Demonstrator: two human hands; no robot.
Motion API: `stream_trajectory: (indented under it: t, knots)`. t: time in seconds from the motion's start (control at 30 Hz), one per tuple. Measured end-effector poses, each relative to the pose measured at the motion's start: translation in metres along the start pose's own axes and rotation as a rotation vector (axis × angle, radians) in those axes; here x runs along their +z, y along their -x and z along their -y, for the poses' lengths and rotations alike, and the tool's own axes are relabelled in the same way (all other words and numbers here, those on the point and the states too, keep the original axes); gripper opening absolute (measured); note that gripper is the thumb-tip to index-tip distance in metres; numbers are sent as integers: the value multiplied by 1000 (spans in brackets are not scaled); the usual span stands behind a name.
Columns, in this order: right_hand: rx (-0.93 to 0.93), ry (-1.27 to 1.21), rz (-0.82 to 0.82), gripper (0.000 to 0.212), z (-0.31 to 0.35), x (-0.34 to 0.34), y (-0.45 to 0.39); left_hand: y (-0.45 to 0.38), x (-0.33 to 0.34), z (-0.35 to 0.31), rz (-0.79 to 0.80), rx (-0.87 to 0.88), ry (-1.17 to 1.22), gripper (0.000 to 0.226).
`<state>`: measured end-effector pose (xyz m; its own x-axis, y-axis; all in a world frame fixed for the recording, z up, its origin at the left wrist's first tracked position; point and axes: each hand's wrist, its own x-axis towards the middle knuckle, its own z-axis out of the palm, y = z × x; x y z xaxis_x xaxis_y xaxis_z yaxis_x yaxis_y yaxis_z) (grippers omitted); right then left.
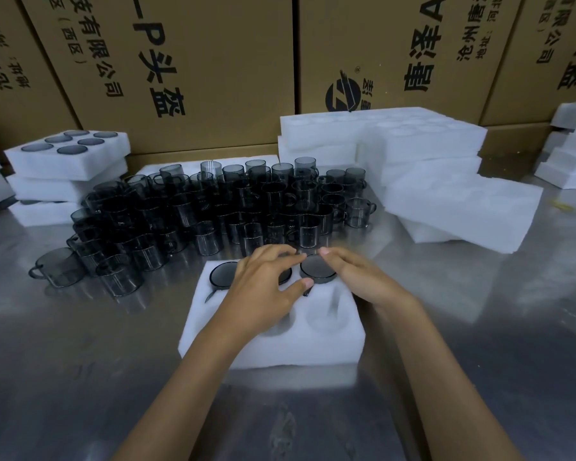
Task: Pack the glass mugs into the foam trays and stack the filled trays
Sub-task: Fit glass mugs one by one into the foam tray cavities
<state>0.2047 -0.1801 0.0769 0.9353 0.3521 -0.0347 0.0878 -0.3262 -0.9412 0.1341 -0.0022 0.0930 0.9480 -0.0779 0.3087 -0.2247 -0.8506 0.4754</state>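
The tray (270, 341) lies on the table (80, 361) before you, its far row filled with three mugs, near pockets empty. Your left hand (266, 287) lies with fingers spread over the middle mug (285, 276); your right hand (359, 277) presses straight fingers on the right mug (316, 269). Neither grips anything. You seem to be seating that row; next, fetch more from the loose mugs (213, 211) crowded just behind the tray, lifting carefully since they touch. Filled trays (67, 154) stack far left, empty trays (446, 181) right, boxes (180, 61) behind.
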Motion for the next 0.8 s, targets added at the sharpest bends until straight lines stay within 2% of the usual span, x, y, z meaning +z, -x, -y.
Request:
stream_trajectory:
  t: [0.1,0.37,0.43,0.53,0.7,0.8]
  knots:
    - [5,-9,-32,9,-4,5,-4,-1,2,1,36,-34,-88,48]
    - [11,-156,-103,10,-4,10,-2,3,1,-4,19,-44,-92,43]
    - [10,-256,-174,19,-5,10,-3,5,1,-4,11,-53,-103,43]
    - [-14,-326,-276,16,-8,9,-12,5,1,-5,-17,-66,-132,42]
    - [88,-294,-226,33,-4,4,-47,4,1,-4,-36,-106,-203,42]
    - [74,-210,-186,38,0,2,-68,1,-3,-5,-17,-104,-200,40]
